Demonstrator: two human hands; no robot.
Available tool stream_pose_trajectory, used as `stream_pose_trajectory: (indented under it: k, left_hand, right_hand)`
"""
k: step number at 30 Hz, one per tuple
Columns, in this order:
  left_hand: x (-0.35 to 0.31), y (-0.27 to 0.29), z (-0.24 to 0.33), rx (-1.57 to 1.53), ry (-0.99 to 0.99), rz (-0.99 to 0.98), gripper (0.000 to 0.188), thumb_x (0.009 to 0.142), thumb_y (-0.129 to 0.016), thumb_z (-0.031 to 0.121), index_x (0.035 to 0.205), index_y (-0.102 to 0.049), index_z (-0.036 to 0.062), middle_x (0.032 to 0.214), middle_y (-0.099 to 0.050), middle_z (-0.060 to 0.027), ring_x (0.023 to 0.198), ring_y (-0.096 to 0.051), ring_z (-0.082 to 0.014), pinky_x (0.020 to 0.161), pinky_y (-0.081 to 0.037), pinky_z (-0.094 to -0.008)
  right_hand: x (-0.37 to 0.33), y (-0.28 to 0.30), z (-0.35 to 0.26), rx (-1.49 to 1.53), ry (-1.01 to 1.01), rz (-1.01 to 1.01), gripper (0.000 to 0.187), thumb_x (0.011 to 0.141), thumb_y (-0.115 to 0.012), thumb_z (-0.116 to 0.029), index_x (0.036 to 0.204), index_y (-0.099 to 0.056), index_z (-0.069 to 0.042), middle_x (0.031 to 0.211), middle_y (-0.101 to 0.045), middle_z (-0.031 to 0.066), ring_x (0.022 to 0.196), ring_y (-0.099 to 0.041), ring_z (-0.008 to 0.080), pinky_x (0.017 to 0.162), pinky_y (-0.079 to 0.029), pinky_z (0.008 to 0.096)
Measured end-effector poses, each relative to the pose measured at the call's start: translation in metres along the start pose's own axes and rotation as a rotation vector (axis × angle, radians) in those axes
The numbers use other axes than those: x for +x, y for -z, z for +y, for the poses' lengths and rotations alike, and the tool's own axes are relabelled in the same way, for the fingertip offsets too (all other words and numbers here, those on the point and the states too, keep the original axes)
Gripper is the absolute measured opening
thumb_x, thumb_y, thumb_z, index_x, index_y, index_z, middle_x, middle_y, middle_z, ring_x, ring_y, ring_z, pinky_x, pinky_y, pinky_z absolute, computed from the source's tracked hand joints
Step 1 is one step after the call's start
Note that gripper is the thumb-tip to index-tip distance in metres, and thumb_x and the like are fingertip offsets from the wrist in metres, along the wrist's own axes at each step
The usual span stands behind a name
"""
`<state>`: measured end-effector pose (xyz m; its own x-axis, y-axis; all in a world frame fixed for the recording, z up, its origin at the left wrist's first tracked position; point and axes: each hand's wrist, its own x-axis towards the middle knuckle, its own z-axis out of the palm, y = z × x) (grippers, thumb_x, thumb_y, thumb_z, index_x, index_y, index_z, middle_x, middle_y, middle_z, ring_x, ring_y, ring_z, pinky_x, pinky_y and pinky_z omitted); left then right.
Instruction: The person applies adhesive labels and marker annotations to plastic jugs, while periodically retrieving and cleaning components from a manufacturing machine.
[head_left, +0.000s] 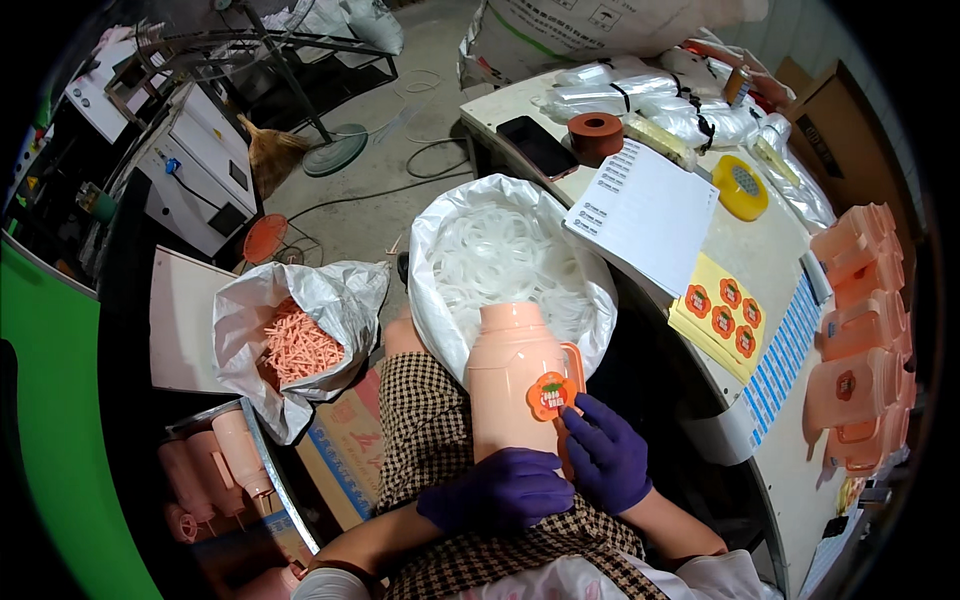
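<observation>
A glossy pink jug [505, 385] with a side handle stands on my lap, its narrower neck pointing away from me. On its right side is an orange flower-shaped sticker [549, 397]. My left hand [500, 490], in a purple glove, lies across the lower body of the jug and grips it; the fingers are partly hidden. My right hand [607, 455], gloved the same, is by the handle, with outstretched fingertips touching the sticker's lower right edge.
Ahead is a white sack [430, 250] of clear plastic rings; to the left, a bag [365, 300] of pink strips. The right-hand table [790, 470] bears sticker sheets [712, 352], white label sheets [645, 215], yellow tape [739, 187] and pink containers [855, 385]. Pink jug bodies [238, 450] lie lower left.
</observation>
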<state>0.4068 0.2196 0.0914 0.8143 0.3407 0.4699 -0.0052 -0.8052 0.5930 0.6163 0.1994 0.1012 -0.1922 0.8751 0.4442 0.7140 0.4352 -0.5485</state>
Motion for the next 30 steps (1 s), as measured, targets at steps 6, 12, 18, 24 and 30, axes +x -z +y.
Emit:
stream_pose_trajectory:
  k: [6,12,18,24,30]
  left_hand:
    - [-0.029,-0.009,-0.009,-0.084,-0.019,0.03,0.02,0.084,-0.064,0.019,0.102,-0.072,0.0134,0.108,-0.072,-0.0024,0.1,-0.068,-0.0231,0.093,-0.052,-0.0358]
    - [-0.028,0.011,0.007,-0.017,-0.096,0.29,0.027,0.08,-0.069,0.022,0.106,-0.069,0.0153,0.108,-0.069,-0.0029,0.103,-0.066,-0.0229,0.092,-0.052,-0.0407]
    - [0.013,0.029,-0.007,0.475,0.214,0.094,0.036,0.082,-0.07,0.028,0.115,-0.068,0.014,0.124,-0.066,-0.0036,0.119,-0.06,-0.0256,0.105,-0.041,-0.056]
    - [-0.002,0.039,-0.027,0.384,0.319,0.052,0.044,0.084,-0.069,0.027,0.124,-0.066,0.0098,0.127,-0.066,-0.0091,0.125,-0.056,-0.0306,0.113,-0.028,-0.058]
    - [0.061,0.093,-0.072,0.409,0.238,0.264,0.039,0.091,-0.063,0.023,0.127,-0.064,0.0083,0.131,-0.063,-0.0107,0.128,-0.054,-0.0297,0.117,-0.024,-0.052]
  right_hand:
    - [-0.014,-0.009,-0.017,0.121,-0.133,-0.019,0.039,0.083,-0.074,-0.011,0.121,-0.071,-0.013,0.123,-0.066,0.0165,0.095,-0.07,0.0298,0.081,-0.057,0.0357]
    - [-0.02,-0.01,-0.017,0.058,-0.139,-0.043,0.039,0.083,-0.074,-0.012,0.122,-0.07,-0.013,0.125,-0.065,0.0165,0.099,-0.07,0.0306,0.083,-0.057,0.0364]
    - [-0.019,-0.003,-0.016,-0.053,-0.122,-0.165,0.043,0.085,-0.071,-0.015,0.127,-0.066,-0.014,0.113,-0.065,0.0139,0.09,-0.068,0.0293,0.073,-0.057,0.0362]
    - [-0.029,0.041,0.02,-0.171,-0.312,-0.335,0.047,0.087,-0.07,-0.024,0.131,-0.058,-0.013,0.108,-0.063,0.0159,0.089,-0.066,0.0319,0.073,-0.056,0.0398]
    - [0.079,0.082,0.062,-0.278,-0.116,0.217,0.028,0.086,-0.073,-0.016,0.113,-0.071,-0.008,0.096,-0.065,0.0148,0.078,-0.067,0.03,0.07,-0.055,0.0382]
